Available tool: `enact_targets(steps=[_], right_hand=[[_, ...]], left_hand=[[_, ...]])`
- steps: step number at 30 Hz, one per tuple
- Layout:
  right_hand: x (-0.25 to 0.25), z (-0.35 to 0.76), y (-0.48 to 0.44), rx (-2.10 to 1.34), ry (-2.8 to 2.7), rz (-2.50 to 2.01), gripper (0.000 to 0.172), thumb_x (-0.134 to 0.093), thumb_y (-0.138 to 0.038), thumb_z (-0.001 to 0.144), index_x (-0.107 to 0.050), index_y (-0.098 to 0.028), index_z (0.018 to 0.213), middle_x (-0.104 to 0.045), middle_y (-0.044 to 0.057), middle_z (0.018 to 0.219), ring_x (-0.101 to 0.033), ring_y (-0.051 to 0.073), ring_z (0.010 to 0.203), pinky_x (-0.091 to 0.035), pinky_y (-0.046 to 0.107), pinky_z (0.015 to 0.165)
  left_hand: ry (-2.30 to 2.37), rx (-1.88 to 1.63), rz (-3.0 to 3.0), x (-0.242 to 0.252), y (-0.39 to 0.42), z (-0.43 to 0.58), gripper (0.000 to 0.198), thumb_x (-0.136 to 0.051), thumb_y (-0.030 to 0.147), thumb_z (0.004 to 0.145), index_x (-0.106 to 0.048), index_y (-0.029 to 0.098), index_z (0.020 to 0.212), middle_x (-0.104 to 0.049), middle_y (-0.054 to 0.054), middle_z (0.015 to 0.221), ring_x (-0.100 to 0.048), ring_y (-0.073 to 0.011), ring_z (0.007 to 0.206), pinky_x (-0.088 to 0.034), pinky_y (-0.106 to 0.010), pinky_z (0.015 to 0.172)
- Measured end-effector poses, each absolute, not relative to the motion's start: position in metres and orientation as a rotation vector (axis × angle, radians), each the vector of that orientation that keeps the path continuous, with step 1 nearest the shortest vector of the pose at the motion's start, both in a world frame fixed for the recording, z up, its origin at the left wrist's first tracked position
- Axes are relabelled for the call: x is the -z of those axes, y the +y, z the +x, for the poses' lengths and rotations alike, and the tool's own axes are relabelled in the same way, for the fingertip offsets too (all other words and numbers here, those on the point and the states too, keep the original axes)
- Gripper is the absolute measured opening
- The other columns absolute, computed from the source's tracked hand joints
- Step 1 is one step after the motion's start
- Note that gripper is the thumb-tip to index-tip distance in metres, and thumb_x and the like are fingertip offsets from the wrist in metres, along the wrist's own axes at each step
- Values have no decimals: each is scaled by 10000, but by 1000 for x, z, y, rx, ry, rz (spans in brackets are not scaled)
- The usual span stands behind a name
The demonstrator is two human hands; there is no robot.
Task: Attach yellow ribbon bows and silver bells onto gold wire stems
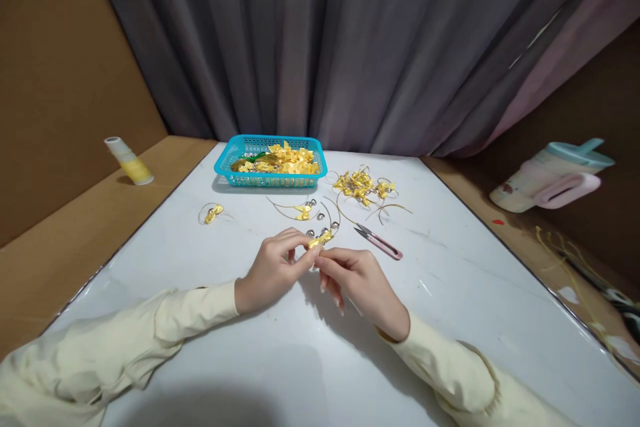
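Note:
My left hand [273, 270] pinches a small yellow ribbon bow [321, 239] between thumb and fingertips above the white table. Touching the bow's near side is my right hand [364, 283], its thumb and forefinger pressed together. What those right fingertips grip is too small to make out. Just beyond the bow lie several small silver bells [321, 216] and a loose yellow bow [303, 212] among thin gold cords [283, 205]. Thread snips [379, 241] with pink handles rest to the right of the hands.
A blue plastic basket [270, 180] of yellow bows stands at the back. Right of it is a pile of bows on cords [356, 183]. One corded bow [214, 213] lies left. A thread spool [131, 161] and a lidded cup [547, 177] flank the white table [450, 320].

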State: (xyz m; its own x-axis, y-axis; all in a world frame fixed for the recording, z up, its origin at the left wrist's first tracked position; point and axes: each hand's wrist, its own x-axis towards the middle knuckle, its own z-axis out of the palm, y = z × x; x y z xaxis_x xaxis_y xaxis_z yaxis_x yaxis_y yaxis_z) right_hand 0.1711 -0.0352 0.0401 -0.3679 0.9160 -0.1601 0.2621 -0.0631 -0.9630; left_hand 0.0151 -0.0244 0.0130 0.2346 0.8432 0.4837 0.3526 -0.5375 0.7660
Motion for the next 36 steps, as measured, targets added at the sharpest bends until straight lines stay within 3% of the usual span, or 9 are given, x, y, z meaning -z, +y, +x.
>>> enact_targets(steps=[7, 14, 33, 36], right_hand=[[-39, 176, -32, -1524, -1631, -1270, 330, -496, -264, 831, -520, -150, 522, -423, -59, 365, -380, 56, 284, -315, 172, 318], [-35, 175, -32, -1545, -1623, -1264, 324, -471, -233, 829, -527, -150, 521, -421, -52, 359, -384, 58, 281, -321, 167, 310], [-32, 168, -34, -1552, -1540, -1215, 359, -485, -285, 845, -517, -146, 515, -438, -50, 356, -386, 53, 279, -327, 183, 349], [-31, 169, -32, -1537, -1510, -1191, 291, -519, -324, 829, -545, -146, 600, -462, -51, 392, -406, 60, 303, -341, 185, 351]], left_hand=[[1062, -1240, 1865, -19, -27, 17, 206, -504, 245, 844, -609, 139, 702, -613, -47, 713, -535, -149, 720, -420, -250, 620], [1228, -1236, 1725, -18, -24, 24, 172, -631, 271, 759, -607, 145, 644, -568, 0, 660, -441, -101, 580, -360, -226, 547], [1214, -1255, 1680, -10, -24, 24, 157, -584, 266, 798, -616, 143, 705, -595, -20, 720, -519, -135, 681, -398, -244, 632], [1239, -1238, 1672, -12, -21, 22, 170, -588, 285, 795, -616, 146, 700, -599, -12, 710, -511, -129, 668, -389, -238, 624]])
